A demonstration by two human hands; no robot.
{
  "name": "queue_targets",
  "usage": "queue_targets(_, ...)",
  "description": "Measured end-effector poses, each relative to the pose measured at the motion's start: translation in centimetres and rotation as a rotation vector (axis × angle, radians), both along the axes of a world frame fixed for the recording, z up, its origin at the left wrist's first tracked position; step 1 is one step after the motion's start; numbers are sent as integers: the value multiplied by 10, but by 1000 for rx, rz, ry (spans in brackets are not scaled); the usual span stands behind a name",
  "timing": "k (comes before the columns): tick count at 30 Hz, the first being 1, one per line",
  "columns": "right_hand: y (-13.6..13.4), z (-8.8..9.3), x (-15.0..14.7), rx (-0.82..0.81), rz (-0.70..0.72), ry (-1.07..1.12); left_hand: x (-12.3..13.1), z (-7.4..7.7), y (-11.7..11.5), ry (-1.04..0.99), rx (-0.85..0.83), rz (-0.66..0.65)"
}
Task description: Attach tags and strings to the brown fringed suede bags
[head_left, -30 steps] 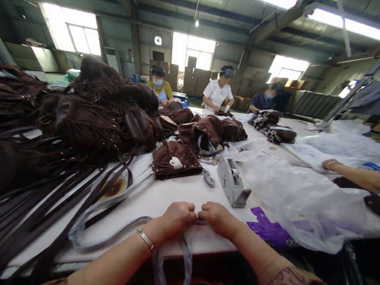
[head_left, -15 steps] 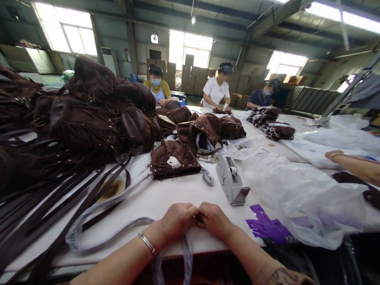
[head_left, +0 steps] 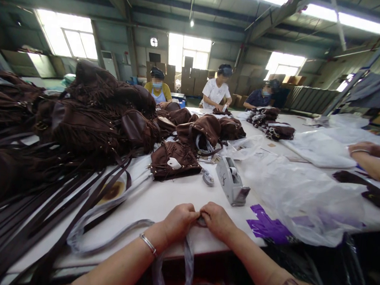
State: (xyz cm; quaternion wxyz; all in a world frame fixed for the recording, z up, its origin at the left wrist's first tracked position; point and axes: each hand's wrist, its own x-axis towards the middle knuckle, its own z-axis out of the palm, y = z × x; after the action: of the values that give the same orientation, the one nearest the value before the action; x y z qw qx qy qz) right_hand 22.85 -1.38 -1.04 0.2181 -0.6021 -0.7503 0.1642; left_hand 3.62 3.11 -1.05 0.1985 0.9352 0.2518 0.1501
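My left hand (head_left: 179, 221) and my right hand (head_left: 216, 220) rest side by side at the near edge of the white table (head_left: 168, 198). Both are closed, their fingertips pinched together on a small dark item between them that I cannot make out. A clear plastic-wrapped strap (head_left: 179, 265) hangs down from under my hands over the table edge, and another loop of it (head_left: 108, 237) curves left across the table. A silver bangle is on my left wrist.
A grey tape dispenser (head_left: 231, 181) stands just beyond my hands. Brown fringed bags (head_left: 93, 112) and long dark straps (head_left: 30, 217) fill the left. Clear plastic bags (head_left: 298, 192) cover the right, where another person's arm (head_left: 374, 161) reaches in. Three people work at the far end.
My hands stay pinched together at the table edge. The other person's arm on the right has drawn back toward the right.
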Motion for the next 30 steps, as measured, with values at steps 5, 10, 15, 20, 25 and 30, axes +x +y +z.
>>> queue_targets(5, 5, 2, 5, -22, 95, 89, 2, 2, -3, -64, -39, 15)
queue_targets(10, 11, 7, 9, -17, 216, 94, 0, -1, -6, -93, -5, 116)
queue_targets(15, 16, 7, 10, -16, 236, 51, -2, 0, -7, -6, 79, 134)
queue_targets(20, 21, 5, 6, -38, 142, 39, 2, 6, -3, 49, 105, 16)
queue_targets(25, 19, 1, 2, -45, 66, 121, 7, 8, -2, 35, 100, -9)
queue_targets(30, 14, -2, 0, -30, 94, 209, 8, 6, -3, -9, 51, 78)
